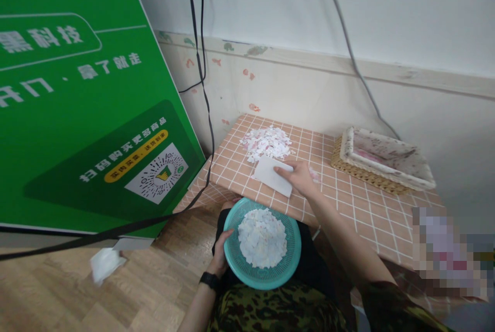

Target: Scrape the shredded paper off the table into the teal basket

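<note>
My right hand (299,176) pinches a white card (273,175) by its right side, above the checked tabletop. Just beyond the card's far edge lies a heap of torn white and pinkish paper scraps (266,142). With my left hand (221,250) I grip the left rim of a round teal plastic basket (293,254), which rests on my lap below the table edge. Inside the basket is a mound of white paper scraps (262,238). A few pinkish scraps (314,175) lie behind my right hand, partly hidden by it.
A cloth-lined wicker basket (381,159) stands at the right on the brown checked table (359,208). To the left rises a large green cabinet (96,89) with a black strap (211,131) hanging before it. A white plastic bag (107,265) lies on the wooden floor.
</note>
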{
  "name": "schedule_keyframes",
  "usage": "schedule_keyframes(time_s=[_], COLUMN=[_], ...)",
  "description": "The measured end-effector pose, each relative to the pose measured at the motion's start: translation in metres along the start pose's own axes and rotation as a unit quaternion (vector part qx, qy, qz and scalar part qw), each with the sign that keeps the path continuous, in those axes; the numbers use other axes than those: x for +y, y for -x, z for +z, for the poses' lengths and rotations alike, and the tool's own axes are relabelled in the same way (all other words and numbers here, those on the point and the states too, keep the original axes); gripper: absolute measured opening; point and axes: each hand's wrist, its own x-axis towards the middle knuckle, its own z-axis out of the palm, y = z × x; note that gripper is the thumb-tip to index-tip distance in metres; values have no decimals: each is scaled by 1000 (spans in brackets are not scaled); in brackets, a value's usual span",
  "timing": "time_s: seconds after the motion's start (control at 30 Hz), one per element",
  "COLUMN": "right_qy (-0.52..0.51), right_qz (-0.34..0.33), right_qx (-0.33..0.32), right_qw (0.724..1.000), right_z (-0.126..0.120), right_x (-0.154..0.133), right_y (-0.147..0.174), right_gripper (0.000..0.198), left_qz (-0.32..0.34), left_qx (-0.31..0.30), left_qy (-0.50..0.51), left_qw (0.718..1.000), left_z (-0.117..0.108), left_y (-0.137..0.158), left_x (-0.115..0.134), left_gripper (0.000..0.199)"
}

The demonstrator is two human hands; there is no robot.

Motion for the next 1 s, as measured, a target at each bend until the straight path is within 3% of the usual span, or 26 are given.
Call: schedule_keyframes(time_s=[0.43,0.67,0.83,1.0], right_qy=[97,58,94,132], right_qz=[-45,-81,-135,-145], right_qx=[-38,-36,-77,-135], right_qw=[994,994,983,971], right_z=[-24,-11,-5,-23], right_x=[-9,-14,-20,-26], right_y=[-2,1,-2,2], right_gripper=[26,31,25,25], left_qz=[5,4,9,4], left_qx=[-8,3,7,13], left_qy=[1,-7,-5,2], left_qw=[1000,1000,1000,1000], left_z=[-4,-4,-2,1], left_y=[-1,-2,-1,4], left_x=[-1,-2,0,1], left_gripper=[30,27,25,28])
